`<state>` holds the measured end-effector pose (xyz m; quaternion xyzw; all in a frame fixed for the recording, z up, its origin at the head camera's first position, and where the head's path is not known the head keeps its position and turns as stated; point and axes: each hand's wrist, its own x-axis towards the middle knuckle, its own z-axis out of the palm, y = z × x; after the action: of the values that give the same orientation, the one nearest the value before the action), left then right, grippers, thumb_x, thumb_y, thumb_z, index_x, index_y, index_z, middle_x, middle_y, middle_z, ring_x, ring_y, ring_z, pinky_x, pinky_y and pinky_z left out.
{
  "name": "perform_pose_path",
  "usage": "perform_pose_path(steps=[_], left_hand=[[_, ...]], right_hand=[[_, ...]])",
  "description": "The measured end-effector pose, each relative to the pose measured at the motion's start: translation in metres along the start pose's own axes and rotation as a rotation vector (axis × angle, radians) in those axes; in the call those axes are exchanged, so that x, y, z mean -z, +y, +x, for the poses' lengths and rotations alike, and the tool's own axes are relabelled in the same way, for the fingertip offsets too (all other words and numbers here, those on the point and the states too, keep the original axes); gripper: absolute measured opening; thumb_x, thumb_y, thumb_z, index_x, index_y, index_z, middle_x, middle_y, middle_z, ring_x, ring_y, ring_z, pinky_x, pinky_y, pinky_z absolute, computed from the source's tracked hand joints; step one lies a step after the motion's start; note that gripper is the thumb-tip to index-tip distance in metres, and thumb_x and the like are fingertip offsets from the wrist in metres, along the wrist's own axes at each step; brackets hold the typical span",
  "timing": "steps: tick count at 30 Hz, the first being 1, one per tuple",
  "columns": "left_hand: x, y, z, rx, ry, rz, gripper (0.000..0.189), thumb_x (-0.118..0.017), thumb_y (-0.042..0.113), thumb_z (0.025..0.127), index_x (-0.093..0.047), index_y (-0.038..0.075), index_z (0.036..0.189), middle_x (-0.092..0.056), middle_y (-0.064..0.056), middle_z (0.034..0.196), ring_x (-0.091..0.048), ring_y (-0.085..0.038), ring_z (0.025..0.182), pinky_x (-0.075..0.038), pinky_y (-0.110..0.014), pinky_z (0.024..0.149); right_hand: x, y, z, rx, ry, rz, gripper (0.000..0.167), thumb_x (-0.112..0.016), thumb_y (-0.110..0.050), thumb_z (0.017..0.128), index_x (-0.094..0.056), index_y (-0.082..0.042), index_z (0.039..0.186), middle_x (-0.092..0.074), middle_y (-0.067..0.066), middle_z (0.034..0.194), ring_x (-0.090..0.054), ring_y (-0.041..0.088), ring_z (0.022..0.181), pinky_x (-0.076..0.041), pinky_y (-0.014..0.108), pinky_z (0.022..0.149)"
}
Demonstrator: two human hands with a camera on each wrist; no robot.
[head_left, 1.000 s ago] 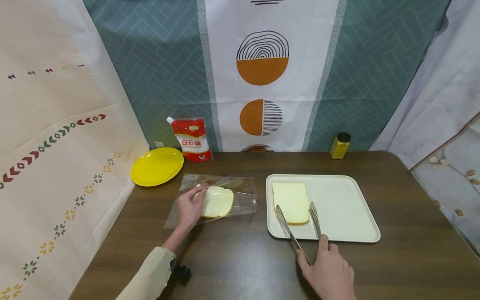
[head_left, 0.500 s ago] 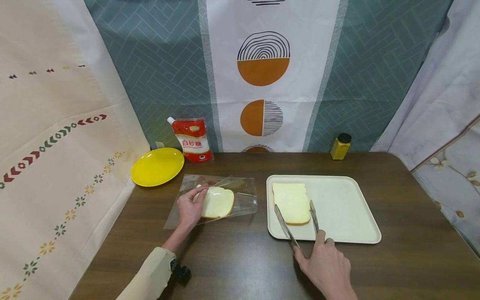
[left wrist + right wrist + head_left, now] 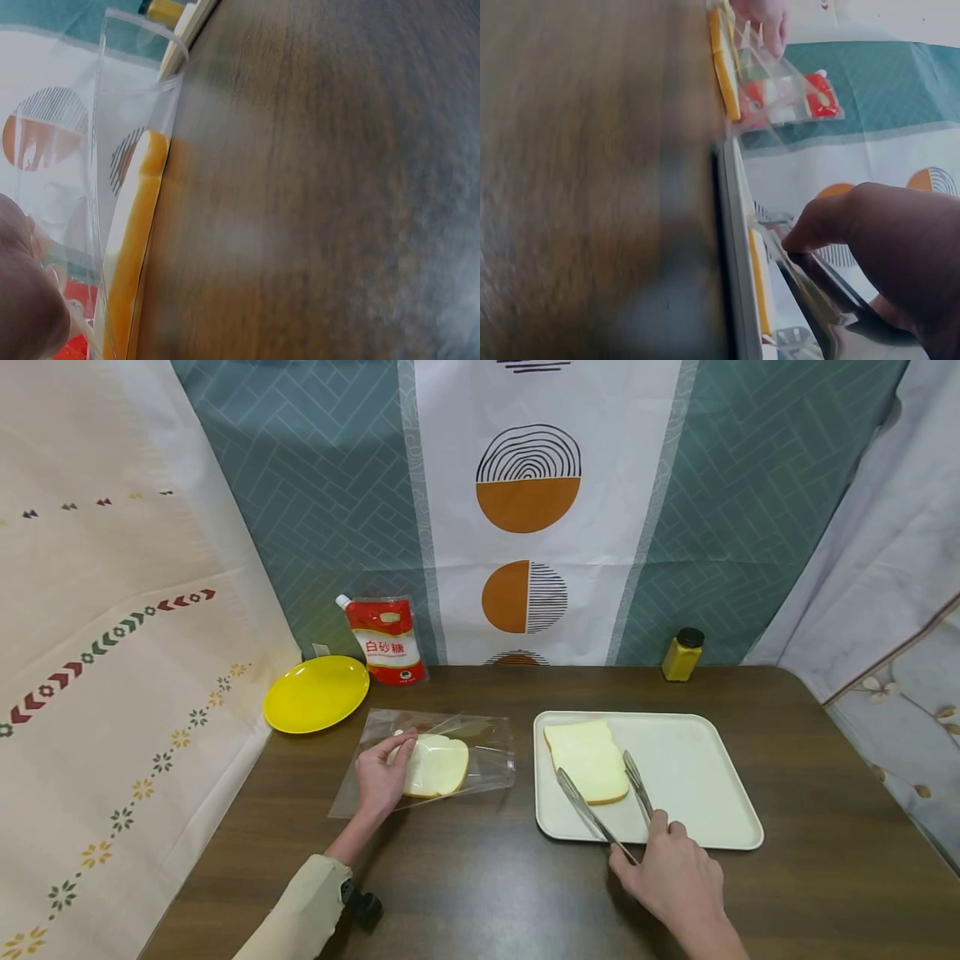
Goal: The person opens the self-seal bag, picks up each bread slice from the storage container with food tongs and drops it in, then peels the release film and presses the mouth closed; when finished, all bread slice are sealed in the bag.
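In the head view my left hand [image 3: 381,777] pinches the upper layer of a clear plastic bag [image 3: 492,750] lying on the table. Inside the bag is a slice of bread [image 3: 441,768], whose yellow crust edge [image 3: 135,247] shows in the left wrist view. My right hand [image 3: 675,870] grips metal tongs [image 3: 592,816], their arms spread on either side of a second bread slice [image 3: 587,760]. That slice lies slightly turned on the left part of a cream tray [image 3: 697,777]. In the right wrist view, the thumb [image 3: 821,217] presses on the tongs.
A yellow plate [image 3: 315,695] sits at the back left, beside a red and white spouted pouch [image 3: 386,639]. Toward the back right stands a yellow bottle with a black cap [image 3: 681,656]. Patterned curtains hang behind and on both sides of the brown table [image 3: 465,877].
The bread slice on the tray has turned, its near end swinging right. My right hand and the tongs have shifted right with it. The left hand stays where it was on the bag.
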<state>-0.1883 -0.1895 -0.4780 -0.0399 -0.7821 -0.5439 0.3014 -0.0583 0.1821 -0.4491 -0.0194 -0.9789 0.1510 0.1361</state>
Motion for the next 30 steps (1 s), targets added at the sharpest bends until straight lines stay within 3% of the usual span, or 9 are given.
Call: perform_pose_path(steps=[8, 18, 30], left_hand=[[-0.0001, -0.0013, 0.0004, 0.001, -0.003, 0.012, 0.011, -0.076, -0.001, 0.087, -0.077, -0.005, 0.097, -0.074, -0.014, 0.101, -0.069, -0.031, 0.103, -0.046, -0.011, 0.088], [0.0003, -0.0023, 0.0001, 0.024, -0.004, 0.024, 0.01, -0.076, -0.001, 0.087, -0.078, -0.004, 0.096, -0.075, -0.012, 0.101, -0.07, -0.029, 0.103, -0.045, -0.011, 0.089], [-0.0002, -0.0004, -0.0001, 0.037, -0.005, 0.025, 0.011, -0.076, -0.002, 0.087, -0.078, -0.004, 0.097, -0.075, -0.012, 0.101, -0.069, -0.029, 0.104, -0.044, -0.01, 0.09]], right_hand=[[-0.006, 0.0055, 0.006, -0.007, 0.019, -0.018, 0.05, -0.074, -0.037, 0.07, -0.043, 0.001, 0.082, -0.044, 0.012, 0.065, -0.05, 0.036, 0.049, -0.039, 0.049, 0.038], [-0.005, 0.0053, 0.0066, 0.008, 0.018, -0.04, 0.062, -0.079, -0.048, 0.077, -0.043, 0.002, 0.081, -0.044, 0.013, 0.066, -0.052, 0.036, 0.05, -0.04, 0.049, 0.038], [-0.0047, 0.0027, 0.0069, 0.008, 0.042, -0.035, 0.058, -0.079, -0.043, 0.077, -0.05, 0.007, 0.087, -0.046, 0.012, 0.069, -0.052, 0.036, 0.051, -0.041, 0.05, 0.038]])
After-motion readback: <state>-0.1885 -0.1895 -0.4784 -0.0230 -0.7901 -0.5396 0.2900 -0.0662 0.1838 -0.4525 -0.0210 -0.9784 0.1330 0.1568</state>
